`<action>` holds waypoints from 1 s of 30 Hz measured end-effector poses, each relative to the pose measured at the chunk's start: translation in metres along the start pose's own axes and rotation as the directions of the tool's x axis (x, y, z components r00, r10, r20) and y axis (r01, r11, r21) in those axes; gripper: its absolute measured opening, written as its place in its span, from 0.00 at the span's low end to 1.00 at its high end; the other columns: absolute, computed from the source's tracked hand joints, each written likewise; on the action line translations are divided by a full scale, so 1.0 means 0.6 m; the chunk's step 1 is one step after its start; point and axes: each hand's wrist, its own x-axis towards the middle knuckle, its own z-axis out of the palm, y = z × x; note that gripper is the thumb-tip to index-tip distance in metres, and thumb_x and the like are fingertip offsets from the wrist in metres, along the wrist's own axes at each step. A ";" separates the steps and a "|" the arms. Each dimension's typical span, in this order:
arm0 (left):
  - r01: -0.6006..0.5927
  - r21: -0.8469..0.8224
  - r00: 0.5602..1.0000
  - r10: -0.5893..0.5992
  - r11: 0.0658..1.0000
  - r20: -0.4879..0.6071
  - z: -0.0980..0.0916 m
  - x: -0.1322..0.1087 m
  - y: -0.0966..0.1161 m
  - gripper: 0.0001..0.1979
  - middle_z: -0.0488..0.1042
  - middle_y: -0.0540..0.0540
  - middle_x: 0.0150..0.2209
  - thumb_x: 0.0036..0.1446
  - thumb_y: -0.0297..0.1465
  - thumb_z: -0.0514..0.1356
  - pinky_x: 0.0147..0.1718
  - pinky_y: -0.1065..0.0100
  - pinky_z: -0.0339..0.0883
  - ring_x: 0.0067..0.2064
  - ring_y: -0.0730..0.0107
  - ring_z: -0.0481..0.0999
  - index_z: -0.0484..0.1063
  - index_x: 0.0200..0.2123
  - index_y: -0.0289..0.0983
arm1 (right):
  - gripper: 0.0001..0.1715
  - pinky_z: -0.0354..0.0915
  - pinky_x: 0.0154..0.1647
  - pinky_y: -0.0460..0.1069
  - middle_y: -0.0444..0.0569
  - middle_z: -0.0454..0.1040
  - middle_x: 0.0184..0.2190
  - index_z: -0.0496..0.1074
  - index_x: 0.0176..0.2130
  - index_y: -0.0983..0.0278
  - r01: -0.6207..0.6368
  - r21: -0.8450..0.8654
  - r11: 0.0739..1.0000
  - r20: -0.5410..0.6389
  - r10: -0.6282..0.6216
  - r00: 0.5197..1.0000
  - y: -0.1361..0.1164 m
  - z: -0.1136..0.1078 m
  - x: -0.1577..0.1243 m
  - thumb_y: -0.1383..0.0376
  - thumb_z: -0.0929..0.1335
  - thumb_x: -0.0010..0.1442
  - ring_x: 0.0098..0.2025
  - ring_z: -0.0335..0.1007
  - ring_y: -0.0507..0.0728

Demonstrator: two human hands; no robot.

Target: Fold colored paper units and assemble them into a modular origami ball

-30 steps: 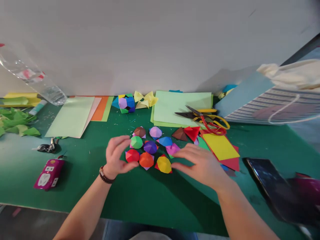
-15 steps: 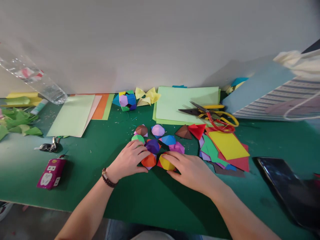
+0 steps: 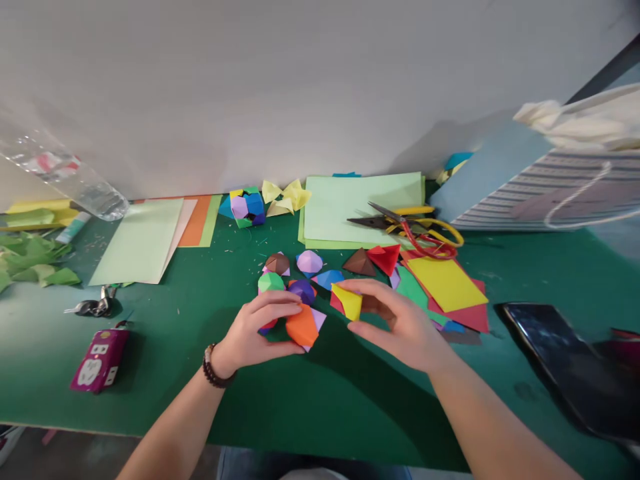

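Observation:
My left hand point(image 3: 257, 331) pinches a folded paper piece, orange with lilac corners point(image 3: 303, 327), between thumb and fingers. In my right hand point(image 3: 393, 320) is a yellow and red folded paper piece point(image 3: 351, 301), gripped at its right side and tilted. Close beyond the hands lie more folded paper pieces: a green one point(image 3: 271, 283), a purple one point(image 3: 303, 291), a blue one point(image 3: 329, 279), a lilac one point(image 3: 309, 262) and a brown one point(image 3: 277, 264). A red piece under my left hand is mostly hidden.
Scissors point(image 3: 420, 230) and pliers lie on pale green sheets point(image 3: 340, 208). Coloured paper squares point(image 3: 447, 285) and a phone point(image 3: 555, 360) are to the right, a striped bag point(image 3: 555, 187) behind. Leftward are a pink power strip point(image 3: 100, 360), keys point(image 3: 95, 305) and a plastic bottle point(image 3: 75, 177).
Both hands have lifted and tilted the orange and yellow pieces, which lay on the table before. The view has shifted slightly.

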 end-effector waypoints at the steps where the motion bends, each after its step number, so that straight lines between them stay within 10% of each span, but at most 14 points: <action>1: 0.003 -0.009 1.000 -0.003 1.000 -0.007 0.001 0.000 0.001 0.29 0.75 0.38 0.52 0.50 0.38 0.71 0.49 0.59 0.77 0.53 0.59 0.77 0.69 0.54 0.40 | 0.25 0.77 0.47 0.53 0.53 0.72 0.55 0.68 0.57 0.54 -0.001 0.018 1.000 0.013 0.001 1.000 0.001 0.004 -0.001 0.62 0.71 0.61 0.54 0.75 0.61; 30: -0.137 0.230 0.990 0.125 0.964 0.064 0.011 -0.004 -0.007 0.18 0.74 0.38 0.55 0.61 0.27 0.62 0.48 0.61 0.78 0.56 0.61 0.77 0.67 0.54 0.39 | 0.21 0.73 0.52 0.62 0.54 0.70 0.58 0.71 0.52 0.54 0.115 -0.256 0.960 0.021 -0.114 0.993 -0.003 0.002 -0.008 0.62 0.73 0.59 0.59 0.69 0.67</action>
